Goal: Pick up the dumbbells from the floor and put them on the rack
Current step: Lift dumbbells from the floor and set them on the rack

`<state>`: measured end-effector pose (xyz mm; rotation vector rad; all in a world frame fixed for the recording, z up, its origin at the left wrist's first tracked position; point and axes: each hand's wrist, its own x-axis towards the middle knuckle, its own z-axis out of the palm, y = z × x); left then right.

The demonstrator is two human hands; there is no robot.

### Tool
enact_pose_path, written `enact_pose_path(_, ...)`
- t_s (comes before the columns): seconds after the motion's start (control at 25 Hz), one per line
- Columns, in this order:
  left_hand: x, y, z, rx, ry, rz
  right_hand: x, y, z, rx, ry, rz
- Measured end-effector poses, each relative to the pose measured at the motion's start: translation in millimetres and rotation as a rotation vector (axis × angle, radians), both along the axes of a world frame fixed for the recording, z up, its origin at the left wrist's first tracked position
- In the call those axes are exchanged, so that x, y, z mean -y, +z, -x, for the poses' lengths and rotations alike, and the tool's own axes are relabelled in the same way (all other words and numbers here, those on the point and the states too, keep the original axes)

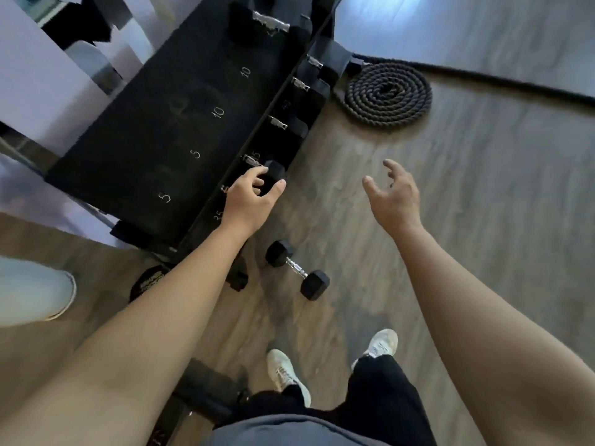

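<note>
A black dumbbell rack (pixel 154 149) runs from lower left to the top, its upper shelf marked 5 and 10. My left hand (pixel 249 196) grips the near end of a black hex dumbbell (pixel 274 172) that lies across the lower tier at the rack's front edge, its chrome handle showing beyond my fingers. A second hex dumbbell (pixel 297 269) with a chrome handle lies on the wood floor just below my left forearm. My right hand (pixel 393 195) hovers over bare floor to the right with fingers spread, holding nothing.
Several dumbbells (pixel 279 123) sit on the lower tier further up, and one on the top shelf (pixel 269 22). A coiled black battle rope (pixel 388 93) lies on the floor right of the rack. My white shoes (pixel 286 373) stand below. Another person's leg (pixel 35 289) is at left.
</note>
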<state>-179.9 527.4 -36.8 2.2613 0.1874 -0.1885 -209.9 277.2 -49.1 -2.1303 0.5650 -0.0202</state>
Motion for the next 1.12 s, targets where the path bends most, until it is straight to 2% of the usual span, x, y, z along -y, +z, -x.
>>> enact_pose_path(0.16, -4, -28, -14, -0.102, -0.013, 0.044, -12, -28, 21, -0.066, -0.144, -0.095)
enact_pose_path(0.48, -4, -98, -69, -0.171, -0.062, 0.008, -23, -104, -18, -0.141, -0.274, -0.152)
enact_pose_path(0.68, -9, -183, -108, -0.264, -0.146, -0.010, -29, -176, -45, -0.202, -0.399, -0.152)
enact_pose_path(0.8, -15, -277, -123, -0.277, -0.137, -0.009, -42, -272, -45, -0.268, -0.507, -0.187)
enact_pose_path(1.0, -39, -498, -143, -0.284, -0.027, -0.063, -85, -507, -22, -0.419, -0.617, -0.254)
enact_pose_path(1.12, -59, -608, -156, -0.241, -0.015, -0.112, -102, -618, -14, -0.474, -0.655, -0.272)
